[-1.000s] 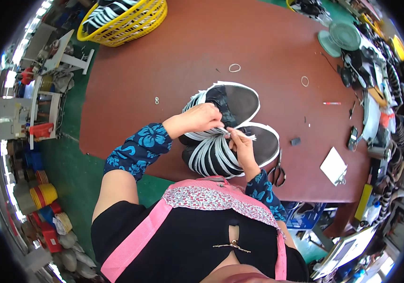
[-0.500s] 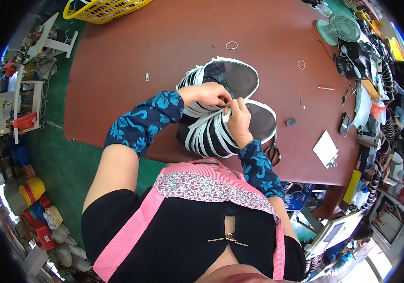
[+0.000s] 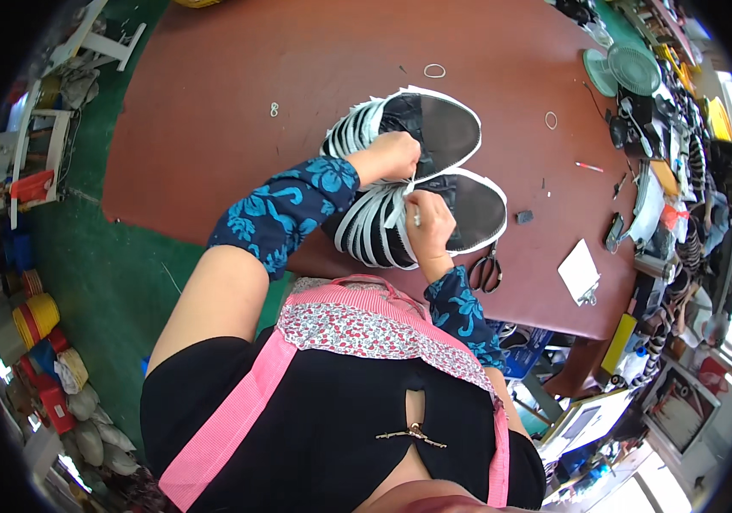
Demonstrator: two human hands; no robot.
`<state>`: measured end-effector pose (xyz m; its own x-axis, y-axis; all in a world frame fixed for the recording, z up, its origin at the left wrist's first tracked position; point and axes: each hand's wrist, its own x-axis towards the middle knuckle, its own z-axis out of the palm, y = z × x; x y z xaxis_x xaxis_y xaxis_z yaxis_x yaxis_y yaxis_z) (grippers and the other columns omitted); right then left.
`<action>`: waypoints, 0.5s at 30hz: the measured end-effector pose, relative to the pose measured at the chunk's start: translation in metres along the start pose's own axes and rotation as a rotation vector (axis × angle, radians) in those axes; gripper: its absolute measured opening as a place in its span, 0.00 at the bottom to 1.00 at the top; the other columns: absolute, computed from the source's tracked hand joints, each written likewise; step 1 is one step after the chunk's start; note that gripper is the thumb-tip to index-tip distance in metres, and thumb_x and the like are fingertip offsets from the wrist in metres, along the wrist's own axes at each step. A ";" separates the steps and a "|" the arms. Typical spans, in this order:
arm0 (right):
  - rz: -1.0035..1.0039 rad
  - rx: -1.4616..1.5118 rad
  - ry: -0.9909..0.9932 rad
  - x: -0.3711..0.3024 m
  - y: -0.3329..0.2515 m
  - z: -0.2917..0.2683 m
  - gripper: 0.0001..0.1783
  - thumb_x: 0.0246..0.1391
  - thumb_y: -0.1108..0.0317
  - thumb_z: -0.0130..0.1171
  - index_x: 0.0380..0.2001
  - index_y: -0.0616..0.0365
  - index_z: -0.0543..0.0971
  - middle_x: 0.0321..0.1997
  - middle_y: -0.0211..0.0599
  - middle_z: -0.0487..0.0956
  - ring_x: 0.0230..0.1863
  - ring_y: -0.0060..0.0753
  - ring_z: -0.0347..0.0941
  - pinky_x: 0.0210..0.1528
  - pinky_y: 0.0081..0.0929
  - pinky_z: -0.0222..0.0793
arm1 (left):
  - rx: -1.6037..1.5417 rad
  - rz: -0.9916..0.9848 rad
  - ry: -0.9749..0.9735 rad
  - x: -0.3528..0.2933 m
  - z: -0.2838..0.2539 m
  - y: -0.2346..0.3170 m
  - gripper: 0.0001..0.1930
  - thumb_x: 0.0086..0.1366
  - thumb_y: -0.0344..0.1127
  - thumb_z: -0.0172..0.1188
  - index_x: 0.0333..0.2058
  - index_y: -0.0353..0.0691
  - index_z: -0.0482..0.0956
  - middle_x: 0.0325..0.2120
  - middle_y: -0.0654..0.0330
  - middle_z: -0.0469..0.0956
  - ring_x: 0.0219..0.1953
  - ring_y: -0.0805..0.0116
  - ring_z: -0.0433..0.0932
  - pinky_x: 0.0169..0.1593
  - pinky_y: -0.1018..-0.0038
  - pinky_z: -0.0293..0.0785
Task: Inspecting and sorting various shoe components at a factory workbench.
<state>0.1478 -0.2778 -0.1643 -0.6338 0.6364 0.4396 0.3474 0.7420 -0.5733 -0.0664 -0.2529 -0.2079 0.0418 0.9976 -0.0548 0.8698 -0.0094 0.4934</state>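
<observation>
Two bundles of nested black shoe uppers with white edges lie side by side, a far bundle point(image 3: 451, 137) and a near bundle point(image 3: 479, 214). My left hand point(image 3: 393, 156) is closed over the inner side of the far bundle. A thin white cord point(image 3: 410, 182) runs from its fingers down toward the near bundle. With bent fingers, my right hand point(image 3: 431, 224) grips the white cord just above the near bundle, and a short white piece shows at its fingers. Where the cord passes between the bundles is hidden.
The brown-red table point(image 3: 212, 111) carries scissors point(image 3: 486, 272), a small dark block point(image 3: 524, 217), a clipboard with paper point(image 3: 579, 272), a red pen point(image 3: 589, 167) and loose bands point(image 3: 434, 71). Clutter and a green fan point(image 3: 634, 68) line the right edge.
My hands have drawn apart, the left toward the far bundle and the right toward the near one, with the white cord between them. The view has shifted, and the yellow basket has nearly left it.
</observation>
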 end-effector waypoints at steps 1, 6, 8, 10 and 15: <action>0.042 0.043 0.042 -0.001 0.001 -0.002 0.08 0.55 0.73 0.72 0.37 0.52 0.83 0.35 0.37 0.84 0.38 0.46 0.83 0.40 0.40 0.78 | 0.039 -0.017 0.015 -0.003 0.003 0.007 0.10 0.63 0.38 0.62 0.33 0.45 0.92 0.34 0.52 0.88 0.36 0.43 0.88 0.43 0.50 0.85; 0.487 -0.095 -0.310 0.034 0.007 -0.026 0.31 0.69 0.45 0.65 0.64 0.55 0.75 0.39 0.46 0.88 0.41 0.61 0.86 0.42 0.54 0.79 | -0.269 0.220 0.478 -0.036 -0.041 0.012 0.23 0.63 0.27 0.69 0.57 0.43 0.83 0.50 0.56 0.82 0.56 0.47 0.80 0.63 0.55 0.76; 0.462 -0.155 -0.326 0.011 0.083 -0.034 0.34 0.70 0.49 0.63 0.67 0.62 0.74 0.44 0.62 0.87 0.45 0.67 0.86 0.51 0.53 0.80 | -0.257 0.116 0.441 -0.053 -0.054 0.038 0.21 0.64 0.29 0.68 0.57 0.46 0.83 0.50 0.56 0.82 0.55 0.48 0.80 0.60 0.55 0.77; 0.648 0.331 -0.177 -0.016 0.148 -0.053 0.27 0.72 0.63 0.59 0.66 0.71 0.76 0.47 0.62 0.87 0.47 0.51 0.84 0.56 0.45 0.77 | -0.292 -0.029 0.372 -0.081 -0.032 0.028 0.16 0.67 0.32 0.66 0.53 0.45 0.83 0.47 0.56 0.82 0.54 0.49 0.81 0.57 0.54 0.79; 0.605 0.062 -0.165 -0.062 0.265 -0.212 0.20 0.71 0.63 0.47 0.38 0.72 0.80 0.31 0.60 0.80 0.32 0.47 0.73 0.39 0.50 0.69 | -0.168 -0.565 -0.002 -0.197 0.111 -0.061 0.14 0.67 0.33 0.60 0.49 0.42 0.86 0.48 0.43 0.84 0.52 0.39 0.83 0.55 0.48 0.80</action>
<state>0.4258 -0.0755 -0.1968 -0.4376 0.8951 -0.0852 0.6406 0.2439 -0.7281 -0.0730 -0.4565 -0.3232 -0.4044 0.8448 -0.3504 0.6679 0.5345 0.5179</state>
